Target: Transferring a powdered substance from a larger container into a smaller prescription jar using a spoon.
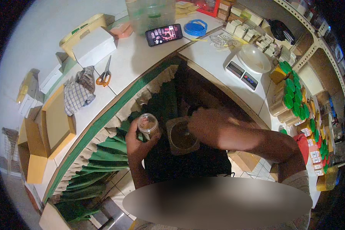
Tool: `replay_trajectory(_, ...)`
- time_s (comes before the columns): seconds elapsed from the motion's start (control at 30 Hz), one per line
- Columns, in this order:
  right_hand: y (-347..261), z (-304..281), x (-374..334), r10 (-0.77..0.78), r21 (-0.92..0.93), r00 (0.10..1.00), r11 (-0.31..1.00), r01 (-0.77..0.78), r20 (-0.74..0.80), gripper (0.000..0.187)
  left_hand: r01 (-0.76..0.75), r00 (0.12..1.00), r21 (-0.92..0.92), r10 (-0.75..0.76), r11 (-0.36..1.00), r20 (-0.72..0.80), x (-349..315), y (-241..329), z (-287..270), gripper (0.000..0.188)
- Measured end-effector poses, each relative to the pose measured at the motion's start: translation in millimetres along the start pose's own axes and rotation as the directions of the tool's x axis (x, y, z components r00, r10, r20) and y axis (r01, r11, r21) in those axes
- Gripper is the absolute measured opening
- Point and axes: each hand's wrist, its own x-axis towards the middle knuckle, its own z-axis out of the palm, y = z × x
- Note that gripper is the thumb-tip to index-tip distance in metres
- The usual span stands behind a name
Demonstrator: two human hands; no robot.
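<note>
My left hand (133,142) is wrapped around a clear, open-topped jar (148,123) with a little brownish stuff low inside. Just right of it, a squarish pale tub (173,148) holds a dark brown, loose-looking content. Over the tub's right side is my right hand (203,123), its fingers curled and turned away. A dark shape shows by its far side and a small pale shape just below the fingers. What the hand grips is too dim to make out.
White tiled counters meet in a corner ahead, with a phone (164,35), blue lid (195,27) and kitchen scale (247,66). Scissors (104,73), a checked cloth (79,90) and an open cardboard box (57,122) lie left. Green-lidded jars (288,99) line the right counter.
</note>
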Motion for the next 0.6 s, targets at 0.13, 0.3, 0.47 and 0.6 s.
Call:
replay_trajectory(0.13, -14, 77, 56, -0.119, 0.113, 0.987, 0.985, 0.131, -0.110, 0.021, 0.040, 0.999, -0.013, -0.040, 0.999, -0.003, -3, -2, -5, 0.054)
replay_trajectory(0.3, 5, 249, 174, -0.295, -0.060, 0.931, 0.955, 0.289, -0.213, 0.040, -0.056, 0.998, 0.000, 0.056, 0.998, 0.011, -4, 3, 0, 0.056)
replay_trajectory(0.47, 3, 255, 194, -0.282, -0.144, 0.959, 0.950, 0.277, -0.016, 0.044, -0.072, 0.997, 0.074, 0.072, 0.995, 0.008, -5, -5, -2, 0.057)
replay_trajectory(0.6, 9, 246, 189, -0.301, -0.156, 0.953, 0.941, 0.302, 0.030, 0.043, -0.084, 0.996, 0.058, 0.083, 0.995, 0.028, -2, 4, -2, 0.056)
